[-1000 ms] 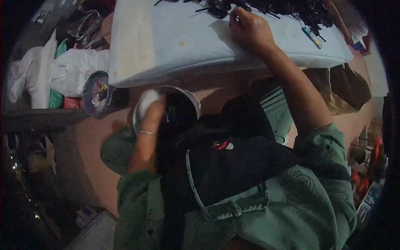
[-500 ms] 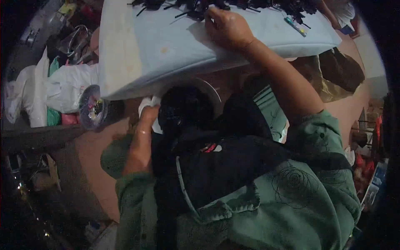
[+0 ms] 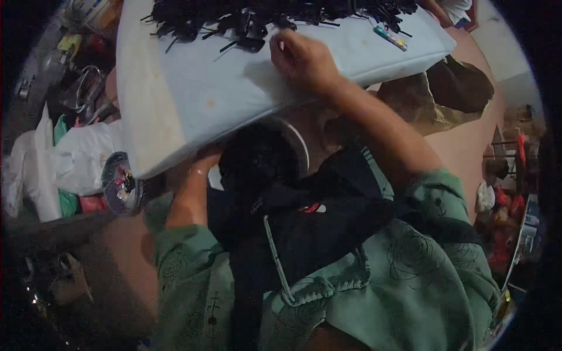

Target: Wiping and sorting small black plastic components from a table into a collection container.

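My right hand (image 3: 303,61) is over the pale, cushion-like surface (image 3: 181,99), its fingers curled in a pinch. What they hold, if anything, I cannot make out. Just beyond the fingertips lies a heap of small black pieces with thin stems (image 3: 240,26), spread along the far side. My left hand (image 3: 208,157) reaches under the near edge of the surface, its fingers hidden there. Close to it, a bit of something white (image 3: 215,178) shows beside a dark rounded form (image 3: 257,152) that hides much of the space below.
A slim teal, lighter-like object (image 3: 390,38) lies right of the heap. White plastic bags (image 3: 88,158) and a clear round tub (image 3: 124,184) with small colourful bits stand at left. A brown sack (image 3: 451,96) sits beyond my right forearm. Another person's arm (image 3: 438,11) shows at the far right.
The view has shifted, showing more of the black heap. My right hand is now farther from the heap. My left hand, earlier visible at some white material, has gone under the edge.
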A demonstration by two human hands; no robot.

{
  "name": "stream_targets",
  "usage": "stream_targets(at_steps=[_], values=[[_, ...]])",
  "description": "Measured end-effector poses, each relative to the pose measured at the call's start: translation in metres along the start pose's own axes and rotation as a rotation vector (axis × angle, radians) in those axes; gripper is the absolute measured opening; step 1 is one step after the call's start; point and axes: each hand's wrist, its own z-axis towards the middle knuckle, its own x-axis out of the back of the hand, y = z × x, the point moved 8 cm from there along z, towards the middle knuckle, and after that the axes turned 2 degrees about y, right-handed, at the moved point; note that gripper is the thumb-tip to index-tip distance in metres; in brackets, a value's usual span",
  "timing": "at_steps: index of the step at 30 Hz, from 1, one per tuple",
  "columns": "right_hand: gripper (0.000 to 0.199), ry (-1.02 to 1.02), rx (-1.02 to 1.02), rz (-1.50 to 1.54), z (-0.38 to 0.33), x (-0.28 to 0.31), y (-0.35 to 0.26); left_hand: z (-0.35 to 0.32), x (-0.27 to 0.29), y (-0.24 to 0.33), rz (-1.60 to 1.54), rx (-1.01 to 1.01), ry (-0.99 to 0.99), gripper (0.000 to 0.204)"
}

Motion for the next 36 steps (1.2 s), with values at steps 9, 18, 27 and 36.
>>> stream_targets(at_steps=[9,18,27,36], values=[[0.042,-0.846,-0.706,-0.096,-0.234,-0.043,0.065,-0.031,-0.023,-0.026,0.229,0.105,-0.032,0.043],[0.066,-1.158,-1.073,0.387,-0.301,-0.129,0.071,-0.073,-0.062,-0.109,-0.144,0.568,-0.052,0.039],[0.033,-1.149,-0.703,0.401,-0.359,-0.133,0.100,-0.049,-0.040,-0.071,0.071,0.339,0.036,0.046],[0.038,-0.752,-1.241,0.269,-0.303,-0.040,0.157,-0.032,-0.075,-0.064,-0.801,0.640,0.256,0.047]])
